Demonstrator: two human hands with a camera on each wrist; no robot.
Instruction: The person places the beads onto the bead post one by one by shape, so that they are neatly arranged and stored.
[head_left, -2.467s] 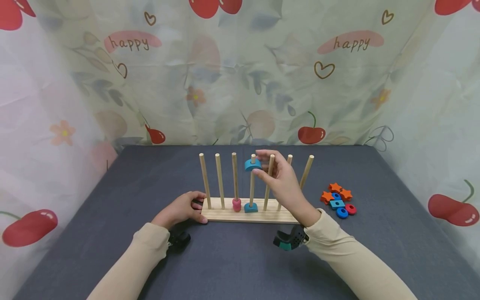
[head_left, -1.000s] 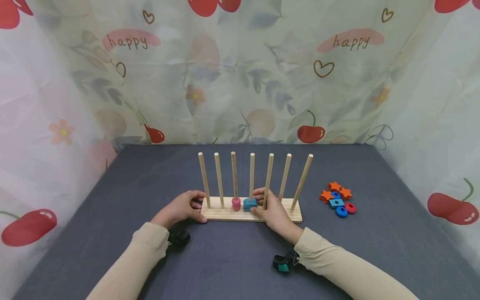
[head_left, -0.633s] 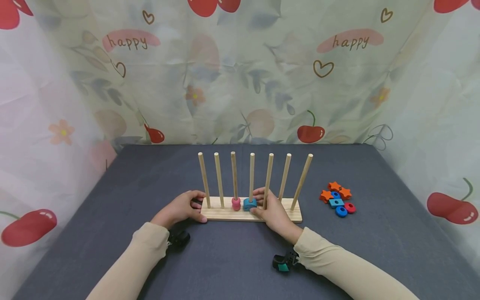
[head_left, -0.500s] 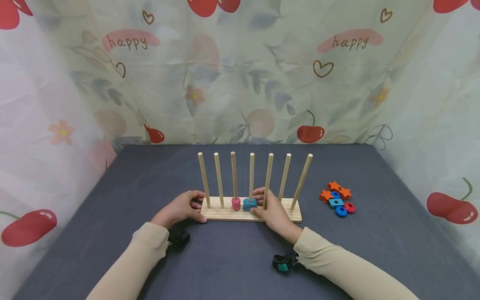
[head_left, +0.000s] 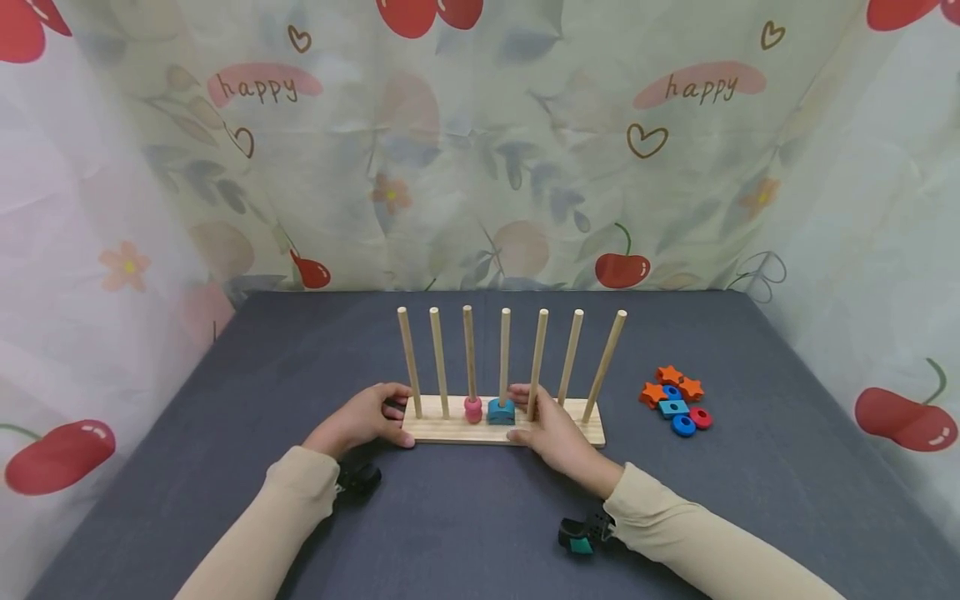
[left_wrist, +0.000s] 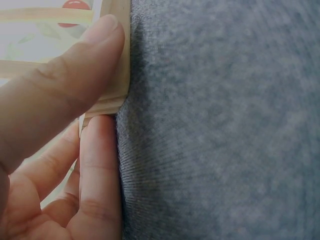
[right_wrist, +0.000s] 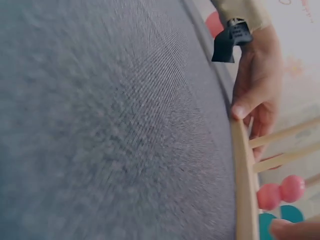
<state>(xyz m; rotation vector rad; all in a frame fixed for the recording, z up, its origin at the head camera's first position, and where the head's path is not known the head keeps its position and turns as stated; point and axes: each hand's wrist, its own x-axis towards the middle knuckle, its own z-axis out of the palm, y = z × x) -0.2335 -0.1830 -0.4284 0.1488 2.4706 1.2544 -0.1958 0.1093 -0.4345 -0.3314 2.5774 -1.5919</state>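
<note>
A wooden peg board (head_left: 450, 431) with several upright pegs stands on the table. My left hand (head_left: 367, 417) holds its left end; in the left wrist view the thumb (left_wrist: 75, 85) lies along the front edge and the fingers touch the end. Two stacked pink beads (head_left: 473, 410) sit on the third peg. On the middle peg, two blue half-round blocks (head_left: 501, 412) are stacked at the base. My right hand (head_left: 558, 437) is just right of them, thumb and fingers spread apart around the fifth peg's foot, apart from the blocks. Its fingertip (right_wrist: 295, 230) shows in the right wrist view.
To the right of the board lies a loose group: orange stars (head_left: 670, 375), blue rings (head_left: 683, 426), a blue square block (head_left: 673, 408) and a red ring (head_left: 702, 418). A printed curtain (head_left: 480, 167) rises behind the dark tablecloth (head_left: 465, 533).
The right hand lowered a blue half-round block down the middle peg onto the other one. It then let go and drew slightly right. The left hand stayed at the board's end.
</note>
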